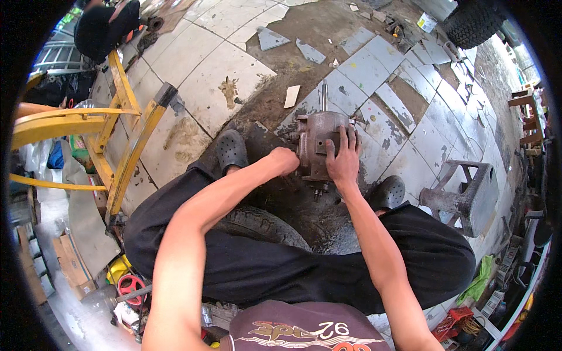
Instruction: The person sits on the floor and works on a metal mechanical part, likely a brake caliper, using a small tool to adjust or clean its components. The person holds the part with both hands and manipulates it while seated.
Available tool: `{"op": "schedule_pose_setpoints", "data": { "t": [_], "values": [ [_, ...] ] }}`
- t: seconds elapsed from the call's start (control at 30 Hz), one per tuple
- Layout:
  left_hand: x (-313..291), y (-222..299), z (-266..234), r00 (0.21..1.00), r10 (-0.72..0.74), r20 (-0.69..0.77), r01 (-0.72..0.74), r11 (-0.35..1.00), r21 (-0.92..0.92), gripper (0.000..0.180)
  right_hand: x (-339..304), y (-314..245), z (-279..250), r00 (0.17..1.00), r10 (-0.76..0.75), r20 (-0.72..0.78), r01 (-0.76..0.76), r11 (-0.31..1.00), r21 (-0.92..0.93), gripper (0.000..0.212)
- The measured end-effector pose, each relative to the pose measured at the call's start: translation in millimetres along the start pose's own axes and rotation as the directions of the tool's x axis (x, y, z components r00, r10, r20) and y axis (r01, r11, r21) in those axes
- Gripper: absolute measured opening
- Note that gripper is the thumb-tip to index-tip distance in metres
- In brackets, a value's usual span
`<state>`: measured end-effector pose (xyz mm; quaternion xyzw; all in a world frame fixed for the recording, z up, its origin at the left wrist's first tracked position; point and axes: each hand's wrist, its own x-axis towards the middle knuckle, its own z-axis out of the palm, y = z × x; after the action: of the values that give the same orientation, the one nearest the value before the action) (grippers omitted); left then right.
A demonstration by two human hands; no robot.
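Between my feet on the dirty floor stands a heavy, brownish-grey cast metal housing, gearbox-like, with flanges and bolt holes. A thin bright shaft sticks out of its far end, and a short stub shows at the near end. My left hand is closed at the housing's left edge; whatever its fingers hold is hidden. Across the right side of the housing lies my right hand, its fingers stretched out and apart on the metal.
Under my legs is a tyre. A yellow metal frame rises at left, and a grey plastic stool lies tipped at right. Broken tiles cover the floor ahead. A red crate sits at lower right.
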<state>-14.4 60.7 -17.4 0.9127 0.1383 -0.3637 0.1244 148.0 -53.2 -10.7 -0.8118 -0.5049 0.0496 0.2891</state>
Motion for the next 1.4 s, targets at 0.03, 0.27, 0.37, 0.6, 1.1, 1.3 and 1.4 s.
{"op": "schedule_pose_setpoints", "data": {
  "t": [0.03,0.27,0.37,0.6,1.1,1.3,1.4],
  "values": [
    [3,2,-3,0.999,0.011,-0.032,-0.011,1.000,0.000,0.018,1,4,-1,1.000,-0.002,-0.003,0.002,1.000,-0.004,0.060],
    [15,-8,14,0.998,-0.030,-0.058,0.027,0.998,-0.051,0.019,0,-3,2,0.999,0.025,0.032,-0.026,0.999,0.030,0.060],
    [-4,2,-3,0.999,0.018,-0.047,-0.017,1.000,0.013,0.020,-2,0,-2,1.000,0.003,-0.005,-0.003,1.000,0.008,0.059],
    [3,0,-2,0.999,-0.033,0.016,0.033,0.999,0.018,0.021,-2,-5,2,1.000,0.002,-0.005,-0.002,1.000,0.006,0.058],
    [5,6,11,0.991,-0.132,0.013,0.132,0.991,-0.008,0.023,1,-3,0,0.999,-0.010,-0.032,0.009,1.000,-0.020,0.056],
    [-11,15,-7,0.996,-0.066,0.066,0.060,0.994,0.096,0.023,-2,-4,0,0.999,0.046,0.002,-0.046,0.997,0.063,0.055],
    [-2,10,-10,0.989,-0.115,0.092,0.114,0.993,0.020,0.022,-2,-3,0,1.000,0.021,-0.013,-0.021,0.999,0.028,0.055]
  ]
}}
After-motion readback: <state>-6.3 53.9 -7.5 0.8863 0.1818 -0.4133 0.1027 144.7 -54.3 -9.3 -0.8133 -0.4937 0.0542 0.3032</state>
